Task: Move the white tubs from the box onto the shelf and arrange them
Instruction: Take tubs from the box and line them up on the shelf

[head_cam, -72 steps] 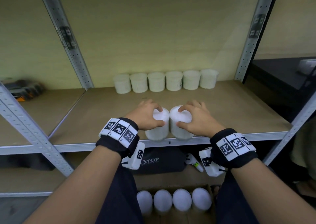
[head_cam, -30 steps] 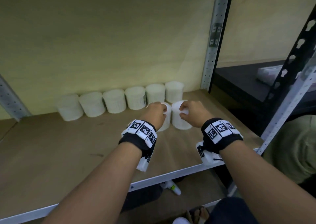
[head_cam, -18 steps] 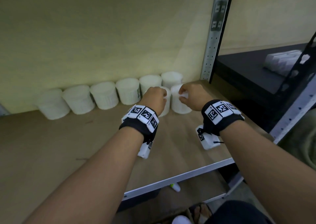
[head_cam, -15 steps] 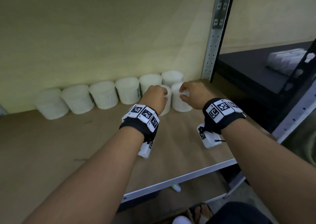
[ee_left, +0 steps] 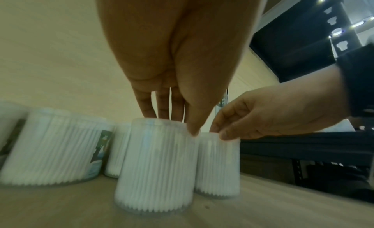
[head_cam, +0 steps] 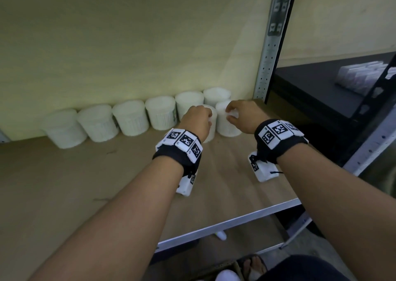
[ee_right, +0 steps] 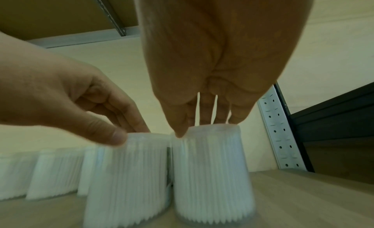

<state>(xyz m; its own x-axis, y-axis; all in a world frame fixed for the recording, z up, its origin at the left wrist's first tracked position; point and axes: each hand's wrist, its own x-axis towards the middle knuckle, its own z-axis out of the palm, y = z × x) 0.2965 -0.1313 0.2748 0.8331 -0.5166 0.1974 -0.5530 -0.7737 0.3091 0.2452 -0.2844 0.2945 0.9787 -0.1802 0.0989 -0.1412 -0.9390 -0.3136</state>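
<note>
Several white tubs [head_cam: 130, 117] stand in a row along the back of the wooden shelf [head_cam: 64, 184]. Just in front of the row's right end, two more tubs stand side by side on the board. My left hand [head_cam: 197, 120] grips the top rim of the left tub [ee_left: 155, 167] from above, with the thumb on the near side. My right hand [head_cam: 242, 117] grips the right tub [ee_right: 212, 175] the same way. The two tubs almost touch. The box is out of view.
A perforated metal upright [head_cam: 272, 38] rises right behind the tubs at the shelf's right end. Beyond it stands a black shelving unit [head_cam: 321, 87] with pale packets [head_cam: 364, 77]. The shelf's metal front rail [head_cam: 235, 223] runs below my wrists.
Both hands have carried the two tubs from the shelf's front edge to the back right, up against the row. Over the last half second they have barely moved.
</note>
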